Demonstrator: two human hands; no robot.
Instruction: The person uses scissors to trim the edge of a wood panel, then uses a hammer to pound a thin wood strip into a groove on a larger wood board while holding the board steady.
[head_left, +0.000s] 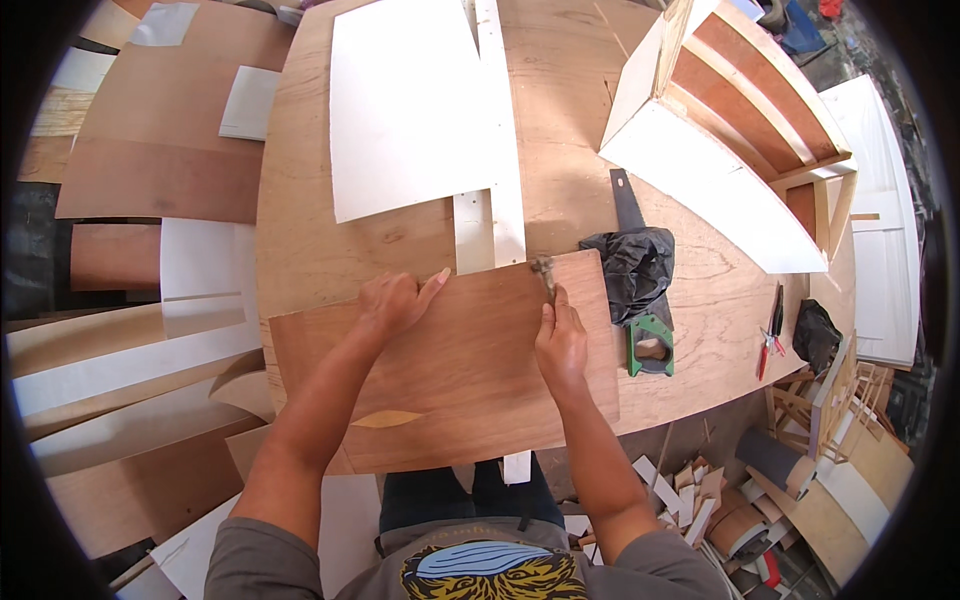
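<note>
A brown plywood board point(450, 370) lies in front of me, its near edge by my waist. My left hand point(395, 300) grips its far edge, one digit stretched to the right along it. A hammer point(542, 268) is in my right hand point(561, 335), its head over the board's far edge near the right corner. The fingers wrap round the handle and hide most of it. White strips point(505, 215) run away from me and pass under the board. To the right lies a handsaw point(650, 345) with a green handle, its blade partly covered by a black plastic bag point(640, 265).
A white panel point(405, 110) lies on the wooden worktable point(560, 120). A wooden frame with curved ribs point(740, 200) stands at the far right. Red-handled pliers point(770, 340) lie near the table's right edge. Offcuts point(690, 495) litter the floor; boards point(180, 100) are stacked at left.
</note>
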